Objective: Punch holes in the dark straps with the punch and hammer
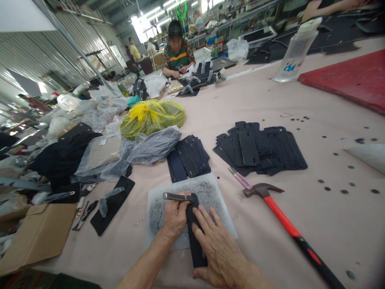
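In my left hand (176, 216) is a metal hole punch (176, 196), pinched between thumb and fingers, one end at the upper end of a dark fabric strip (195, 237). My right hand (218, 241) lies over the strip with its fingers spread, pressing it against a white cutting pad (221, 200) whose surface is speckled with dark marks. To the right rests a claw hammer (279, 212) with a red and black handle. Pink-handled snips (240, 178) lie by its head.
Stacks of dark strips (192, 154) and dark pieces (261, 148) lie beyond the pad. Left are a black panel (112, 204), a cardboard box (45, 233) and a yellow bag (153, 116). A bottle (296, 52) and red board (349, 78) stand right. Another person (177, 56) works opposite.
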`<move>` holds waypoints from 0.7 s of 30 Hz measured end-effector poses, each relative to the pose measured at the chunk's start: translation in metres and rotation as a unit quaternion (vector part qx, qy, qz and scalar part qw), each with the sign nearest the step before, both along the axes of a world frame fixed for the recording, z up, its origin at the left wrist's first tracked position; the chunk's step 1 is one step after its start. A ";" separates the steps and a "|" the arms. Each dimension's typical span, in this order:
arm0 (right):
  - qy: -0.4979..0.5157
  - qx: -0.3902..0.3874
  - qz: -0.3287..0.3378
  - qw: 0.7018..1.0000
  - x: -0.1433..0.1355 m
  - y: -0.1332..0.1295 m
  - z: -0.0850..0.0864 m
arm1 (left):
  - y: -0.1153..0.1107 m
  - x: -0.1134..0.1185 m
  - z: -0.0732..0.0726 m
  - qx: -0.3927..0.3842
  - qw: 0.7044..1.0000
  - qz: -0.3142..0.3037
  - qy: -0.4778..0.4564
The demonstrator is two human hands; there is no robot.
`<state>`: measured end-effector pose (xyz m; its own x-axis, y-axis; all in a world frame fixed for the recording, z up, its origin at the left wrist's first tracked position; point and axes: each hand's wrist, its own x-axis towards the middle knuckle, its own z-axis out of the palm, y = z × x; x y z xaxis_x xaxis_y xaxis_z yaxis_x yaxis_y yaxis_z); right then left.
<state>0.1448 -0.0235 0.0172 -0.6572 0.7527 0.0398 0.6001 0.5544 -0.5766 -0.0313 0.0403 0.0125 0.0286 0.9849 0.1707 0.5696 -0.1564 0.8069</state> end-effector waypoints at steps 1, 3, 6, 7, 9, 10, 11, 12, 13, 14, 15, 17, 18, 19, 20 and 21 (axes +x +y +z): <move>0.002 0.000 0.001 1.000 0.000 0.000 0.000 | 0.000 0.000 0.000 -0.002 1.000 0.002 0.002; 0.004 0.000 -0.001 1.000 0.000 -0.001 0.000 | 0.000 0.001 0.001 -0.006 1.000 0.004 0.003; 0.004 0.002 -0.002 1.000 0.000 -0.001 0.000 | 0.000 0.001 0.003 -0.010 1.000 0.016 -0.003; 0.004 0.002 -0.002 1.000 0.000 -0.001 0.000 | 0.000 0.001 0.003 -0.011 1.000 0.020 -0.006; 0.006 0.002 -0.002 1.000 0.000 0.000 -0.001 | 0.000 0.000 0.004 -0.015 1.000 0.022 -0.009; 0.007 0.002 -0.004 1.000 0.000 0.000 -0.001 | 0.001 0.001 0.004 -0.017 1.000 0.019 -0.010; 0.009 0.003 -0.005 1.000 0.000 0.000 -0.002 | 0.001 0.001 0.004 -0.017 1.000 0.016 -0.010; 0.010 0.005 -0.005 1.000 0.000 0.000 -0.002 | 0.001 0.001 0.004 -0.017 1.000 0.013 -0.010; 0.010 0.006 -0.004 1.000 0.000 0.000 -0.003 | 0.000 0.002 0.004 -0.017 1.000 0.011 -0.010; 0.010 0.008 -0.003 1.000 0.000 0.000 -0.003 | 0.000 0.002 0.004 -0.016 1.000 0.009 -0.010; 0.009 0.010 -0.002 1.000 0.000 0.000 -0.004 | 0.000 0.002 0.004 -0.014 1.000 0.008 -0.009; 0.008 0.015 -0.001 1.000 0.000 -0.001 -0.004 | 0.000 0.002 0.004 -0.012 1.000 0.005 -0.005; 0.006 0.017 -0.001 1.000 0.000 -0.001 -0.005 | 0.000 0.002 0.003 -0.010 1.000 0.004 0.000; 0.005 0.019 -0.001 1.000 0.000 -0.001 -0.005 | 0.000 0.002 0.002 -0.008 1.000 0.002 0.006; 0.004 0.020 -0.002 1.000 0.000 -0.002 -0.005 | 0.000 0.001 0.001 -0.004 1.000 0.000 0.013; 0.003 0.020 -0.003 1.000 -0.001 -0.002 -0.006 | 0.001 0.001 0.000 0.001 1.000 -0.002 0.021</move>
<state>0.1443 -0.0253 0.0116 -0.6525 0.7542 0.0732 0.6000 0.5733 -0.5580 -0.0306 0.0408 0.0128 0.0404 0.9845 0.1706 0.6028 -0.1602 0.7816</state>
